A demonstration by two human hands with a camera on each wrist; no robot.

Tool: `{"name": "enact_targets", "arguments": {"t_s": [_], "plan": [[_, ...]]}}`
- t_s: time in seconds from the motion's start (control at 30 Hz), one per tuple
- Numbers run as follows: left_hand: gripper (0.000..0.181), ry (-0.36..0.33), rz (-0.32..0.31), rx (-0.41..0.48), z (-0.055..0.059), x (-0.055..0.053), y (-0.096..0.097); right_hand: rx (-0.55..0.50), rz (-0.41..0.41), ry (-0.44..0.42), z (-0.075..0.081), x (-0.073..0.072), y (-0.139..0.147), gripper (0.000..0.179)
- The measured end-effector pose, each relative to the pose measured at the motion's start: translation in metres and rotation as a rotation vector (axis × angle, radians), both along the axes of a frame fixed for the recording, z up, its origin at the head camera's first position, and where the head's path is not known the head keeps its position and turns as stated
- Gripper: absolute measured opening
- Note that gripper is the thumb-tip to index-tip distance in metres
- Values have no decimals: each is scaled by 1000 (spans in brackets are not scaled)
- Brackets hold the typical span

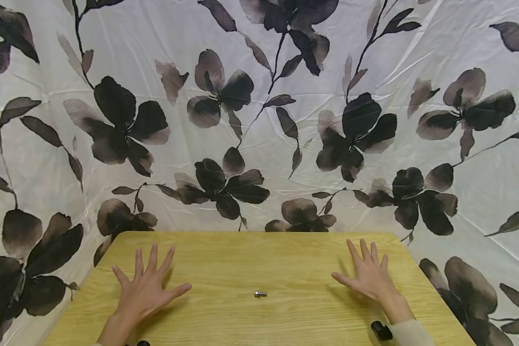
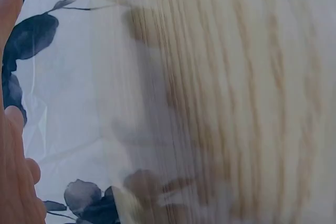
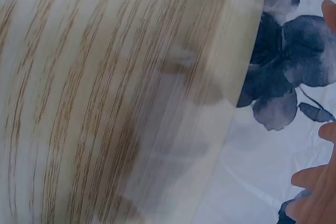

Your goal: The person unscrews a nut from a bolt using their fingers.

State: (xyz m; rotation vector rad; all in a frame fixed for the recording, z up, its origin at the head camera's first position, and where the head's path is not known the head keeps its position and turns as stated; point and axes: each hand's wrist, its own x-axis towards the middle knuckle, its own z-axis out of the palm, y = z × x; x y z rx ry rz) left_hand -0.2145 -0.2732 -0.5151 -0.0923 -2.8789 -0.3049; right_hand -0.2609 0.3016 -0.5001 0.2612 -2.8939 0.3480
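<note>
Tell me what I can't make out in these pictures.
Small silver metal bolt: head view, too small for thread detail.
Yellow wood-grain tabletop: head view, bottom edge cuts off its near side.
Bare left hand: left wrist view, left edge crops most.
Bare right hand: right wrist view, right edge crops most.

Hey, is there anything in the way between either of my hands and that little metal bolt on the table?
Nothing visible is. The head view shows only wooden tabletop between the bolt and your left hand, and likewise between it and your right hand.
</note>
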Motion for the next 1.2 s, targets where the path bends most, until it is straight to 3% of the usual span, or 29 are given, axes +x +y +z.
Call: {"name": "enact_targets", "arguments": {"t_s": [0.57,0.87,1.03,1.2], "plan": [[118,-71,-75,96,3,-4,27,-67,32,-13,-8,2,-21,108],[124,-30,-93,152,-1,-9,37,-138,46,-47,-18,4,-42,107],[128,-16,-121,244,-3,-9,45,-182,49,-60,-22,7,-54,106],[128,-43,-149,400,-10,-9,53,-284,61,-102,-25,12,-70,104]]}}
